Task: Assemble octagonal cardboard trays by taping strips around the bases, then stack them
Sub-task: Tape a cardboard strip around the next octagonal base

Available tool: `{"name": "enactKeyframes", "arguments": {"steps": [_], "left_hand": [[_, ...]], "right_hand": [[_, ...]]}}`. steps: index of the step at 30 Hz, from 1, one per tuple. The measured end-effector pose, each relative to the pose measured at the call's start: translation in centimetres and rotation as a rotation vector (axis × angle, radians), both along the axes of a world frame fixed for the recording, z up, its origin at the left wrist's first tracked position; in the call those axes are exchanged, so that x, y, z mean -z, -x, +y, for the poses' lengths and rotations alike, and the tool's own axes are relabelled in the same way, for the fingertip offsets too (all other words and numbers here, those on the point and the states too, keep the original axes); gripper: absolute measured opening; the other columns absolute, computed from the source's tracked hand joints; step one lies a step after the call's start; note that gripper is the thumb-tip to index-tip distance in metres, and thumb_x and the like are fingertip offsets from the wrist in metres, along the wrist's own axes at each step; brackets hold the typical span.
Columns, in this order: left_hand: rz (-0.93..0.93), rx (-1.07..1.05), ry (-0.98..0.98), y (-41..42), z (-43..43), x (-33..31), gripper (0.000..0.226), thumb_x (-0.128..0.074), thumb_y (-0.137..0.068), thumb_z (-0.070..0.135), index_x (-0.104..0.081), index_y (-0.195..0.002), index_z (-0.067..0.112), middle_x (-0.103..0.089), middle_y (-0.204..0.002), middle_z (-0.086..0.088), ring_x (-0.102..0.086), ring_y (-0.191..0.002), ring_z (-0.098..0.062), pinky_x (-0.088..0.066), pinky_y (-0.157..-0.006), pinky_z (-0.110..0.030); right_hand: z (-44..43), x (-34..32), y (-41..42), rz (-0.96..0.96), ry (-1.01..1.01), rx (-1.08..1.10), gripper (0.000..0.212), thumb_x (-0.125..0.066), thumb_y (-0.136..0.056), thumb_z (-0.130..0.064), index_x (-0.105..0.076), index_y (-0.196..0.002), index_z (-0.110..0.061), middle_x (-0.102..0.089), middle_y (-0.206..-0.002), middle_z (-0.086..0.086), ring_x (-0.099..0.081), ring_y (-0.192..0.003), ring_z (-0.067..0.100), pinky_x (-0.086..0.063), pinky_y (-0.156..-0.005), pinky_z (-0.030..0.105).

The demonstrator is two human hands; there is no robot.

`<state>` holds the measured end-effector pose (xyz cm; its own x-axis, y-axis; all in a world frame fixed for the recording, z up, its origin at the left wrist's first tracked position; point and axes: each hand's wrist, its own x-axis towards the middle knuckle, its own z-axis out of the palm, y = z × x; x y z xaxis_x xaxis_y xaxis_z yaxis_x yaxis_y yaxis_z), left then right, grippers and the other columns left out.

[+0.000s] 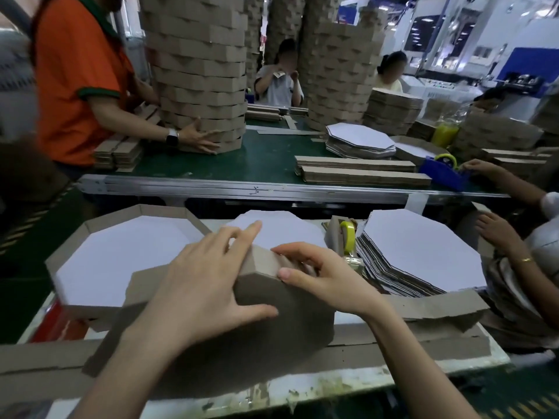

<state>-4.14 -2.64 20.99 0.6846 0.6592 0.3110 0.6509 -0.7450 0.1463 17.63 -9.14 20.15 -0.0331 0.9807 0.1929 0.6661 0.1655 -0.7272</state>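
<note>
Tray base (272, 316) brown side up on tabletop (378, 378), right in front of me. Left hand (208, 279) flat, fingers spread, pressing it down; right hand (320, 276) pinches strip (260, 263) at a corner. Risk: strip springs off the fold if the pinch slackens before taping

A: Plain brown is seen on the outside of the brown octagonal cardboard tray (287, 328), tbh. On the white-faced octagonal cardboard bases (417, 252), brown is kept to the edges.

B: Yep, same white-inside, brown-walls combo is noted on the finished octagonal cardboard tray (163, 210). Also spotted: yellow plastic tape roll (348, 237), blue plastic tape dispenser (443, 173), dark green conveyor belt (266, 158), orange polo shirt (75, 80) trimmed in green.
</note>
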Motion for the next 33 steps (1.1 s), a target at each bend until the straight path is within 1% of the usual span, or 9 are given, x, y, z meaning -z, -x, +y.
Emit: {"name": "enactKeyframes", "arguments": {"steps": [2, 5, 7, 10, 12, 17, 22, 25, 33], "left_hand": [[0.023, 0.000, 0.025, -0.8, 0.0, 0.3, 0.102, -0.044, -0.067, 0.088, -0.015, -0.151, 0.037, -0.043, -0.138, 0.013, -0.048, -0.119, -0.013, -0.043, -0.090, -0.030], [-0.092, 0.013, 0.007, 0.4, 0.2, 0.5, 0.089, -0.049, -0.065, 0.084, -0.044, -0.140, 0.036, -0.057, -0.123, 0.013, -0.058, -0.106, -0.013, -0.047, -0.080, -0.031], [-0.177, 0.030, 0.004, 1.4, 0.0, 0.6, 0.087, -0.045, -0.066, 0.087, -0.050, -0.135, 0.035, -0.061, -0.116, 0.014, -0.060, -0.098, -0.012, -0.050, -0.073, -0.031], [-0.323, 0.034, 0.020, 2.1, -0.2, 1.0, 0.083, -0.043, -0.068, 0.086, -0.049, -0.134, 0.037, -0.059, -0.113, 0.019, -0.054, -0.095, -0.003, -0.052, -0.070, -0.025], [-0.413, 0.041, 0.092, 2.4, -0.2, 2.0, 0.079, -0.045, -0.068, 0.087, -0.046, -0.134, 0.043, -0.051, -0.111, 0.028, -0.047, -0.097, 0.004, -0.046, -0.073, -0.015], [-0.566, -0.007, 0.322, 4.3, -0.6, 6.0, 0.074, -0.055, -0.059, 0.090, -0.037, -0.126, 0.065, -0.049, -0.118, 0.034, -0.048, -0.109, 0.007, -0.053, -0.080, -0.032], [-0.489, -0.022, 0.267, 4.9, -0.4, 5.6, 0.069, -0.058, -0.064, 0.081, -0.042, -0.126, 0.055, -0.048, -0.119, 0.033, -0.046, -0.108, 0.010, -0.048, -0.079, -0.024], [-0.372, 0.014, 0.098, 3.4, -0.8, 3.8, 0.066, -0.057, -0.070, 0.072, -0.049, -0.130, 0.045, -0.048, -0.130, 0.027, -0.047, -0.113, 0.001, -0.043, -0.087, -0.026], [-0.225, 0.153, -0.045, 1.2, -1.9, 2.9, 0.047, -0.039, -0.087, 0.065, -0.061, -0.124, 0.046, -0.062, -0.129, 0.011, -0.062, -0.111, -0.019, -0.048, -0.088, -0.033]], "right_hand": [[0.4, 0.0, 0.3, 0.010, -0.009, -0.011, 0.032, -0.067, -0.092, -0.027, -0.065, -0.123, -0.018, -0.069, -0.115, -0.007, -0.061, -0.108, 0.005, -0.047, -0.093, 0.020], [0.4, 0.2, 0.0, 0.017, 0.003, 0.034, 0.024, -0.062, -0.096, -0.027, -0.070, -0.117, -0.020, -0.071, -0.102, -0.008, -0.064, -0.096, 0.003, -0.048, -0.085, 0.018], [0.3, -0.2, -0.4, 0.016, 0.011, 0.054, 0.022, -0.060, -0.097, -0.031, -0.073, -0.109, -0.020, -0.073, -0.096, -0.010, -0.065, -0.091, 0.002, -0.049, -0.081, 0.019], [0.1, -1.5, -0.7, 0.092, -0.004, 0.055, 0.031, -0.057, -0.092, -0.045, -0.075, -0.089, -0.019, -0.070, -0.077, -0.005, -0.060, -0.072, 0.001, -0.044, -0.066, 0.016], [0.0, -2.0, -0.9, 0.105, 0.006, 0.062, 0.032, -0.060, -0.092, -0.045, -0.070, -0.075, -0.020, -0.056, -0.059, -0.005, -0.048, -0.057, 0.002, -0.035, -0.056, 0.014], [0.0, -1.5, -0.1, 0.036, 0.130, -0.006, 0.017, -0.069, -0.091, -0.035, -0.072, -0.080, -0.021, -0.065, -0.068, -0.012, -0.054, -0.064, -0.001, -0.042, -0.060, 0.016], [0.3, -1.2, 0.7, 0.073, 0.107, -0.010, 0.016, -0.070, -0.090, -0.035, -0.071, -0.080, -0.023, -0.064, -0.069, -0.015, -0.053, -0.065, 0.000, -0.041, -0.060, 0.016], [0.5, -1.3, 0.6, 0.085, 0.121, 0.003, 0.019, -0.071, -0.090, -0.035, -0.072, -0.080, -0.019, -0.063, -0.070, -0.009, -0.052, -0.066, 0.004, -0.040, -0.060, 0.022], [-0.9, -0.7, -0.5, 0.111, 0.137, -0.026, 0.018, -0.067, -0.092, -0.035, -0.072, -0.085, -0.019, -0.064, -0.070, -0.014, -0.054, -0.065, -0.003, -0.040, -0.060, 0.013]]}}
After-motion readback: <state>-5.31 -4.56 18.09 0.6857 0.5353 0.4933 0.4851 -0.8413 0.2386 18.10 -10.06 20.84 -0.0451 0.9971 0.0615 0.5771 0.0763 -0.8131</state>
